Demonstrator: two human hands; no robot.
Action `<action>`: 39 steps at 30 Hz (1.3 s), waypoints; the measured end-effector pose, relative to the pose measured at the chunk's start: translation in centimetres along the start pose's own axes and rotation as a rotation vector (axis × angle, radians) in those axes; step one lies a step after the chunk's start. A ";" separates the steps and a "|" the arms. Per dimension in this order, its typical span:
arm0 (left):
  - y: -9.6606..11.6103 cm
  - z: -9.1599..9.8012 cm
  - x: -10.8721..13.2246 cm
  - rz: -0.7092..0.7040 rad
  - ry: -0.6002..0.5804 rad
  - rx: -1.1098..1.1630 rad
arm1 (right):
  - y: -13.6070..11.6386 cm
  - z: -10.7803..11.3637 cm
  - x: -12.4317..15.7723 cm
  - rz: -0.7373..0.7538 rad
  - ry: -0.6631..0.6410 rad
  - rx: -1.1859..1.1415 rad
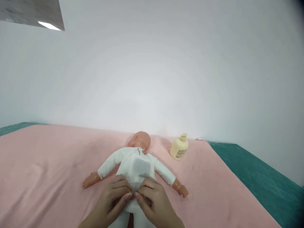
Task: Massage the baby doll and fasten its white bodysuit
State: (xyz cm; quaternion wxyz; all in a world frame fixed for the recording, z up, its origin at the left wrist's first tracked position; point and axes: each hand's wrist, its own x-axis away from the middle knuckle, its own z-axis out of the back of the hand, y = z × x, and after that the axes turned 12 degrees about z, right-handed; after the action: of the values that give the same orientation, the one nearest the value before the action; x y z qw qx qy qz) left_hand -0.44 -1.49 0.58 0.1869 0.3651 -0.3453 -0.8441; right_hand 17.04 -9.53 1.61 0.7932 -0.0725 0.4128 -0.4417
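Observation:
A baby doll with a white cloth body [128, 169] lies on a pink cloth [59, 164], its head [141, 140] toward the wall and its arms spread. A pale grey patch [142, 166] shows on its chest. Over the doll's lower belly my left hand [116, 193] pinches white material between thumb and fingers. Close beside it, my right hand [152, 196] pinches the same area, the two thumbs nearly touching. Whether the pinched material is the doll's body or a separate white piece is hard to tell.
A pale yellow pump bottle [180, 147] stands to the right of the doll's head. Green cloth [261, 174] shows beyond the pink cloth on the right. A plain wall [152, 63] rises behind.

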 end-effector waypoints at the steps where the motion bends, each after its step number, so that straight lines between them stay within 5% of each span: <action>1: -0.1 0.0 -0.1 0.015 -0.011 -0.015 | 0.0 -0.1 0.0 -0.028 -0.024 -0.022; 13: -0.1 -0.2 -0.7 0.100 -0.064 -0.146 | -0.1 0.1 -0.1 -0.178 -0.135 -0.113; 22: -0.4 0.2 -0.2 0.154 0.055 0.112 | 0.0 0.3 -0.1 -0.168 0.049 -0.040; 39: -0.6 -0.2 -0.7 0.127 -0.036 -0.108 | 0.5 0.2 -0.4 -0.382 0.072 -0.176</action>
State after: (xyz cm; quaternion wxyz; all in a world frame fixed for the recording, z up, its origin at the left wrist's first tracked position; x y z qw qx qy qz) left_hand 0.14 -0.78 0.35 0.2532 0.3166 -0.3251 -0.8544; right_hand 17.35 -9.00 1.74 0.6705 -0.2025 0.4568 -0.5484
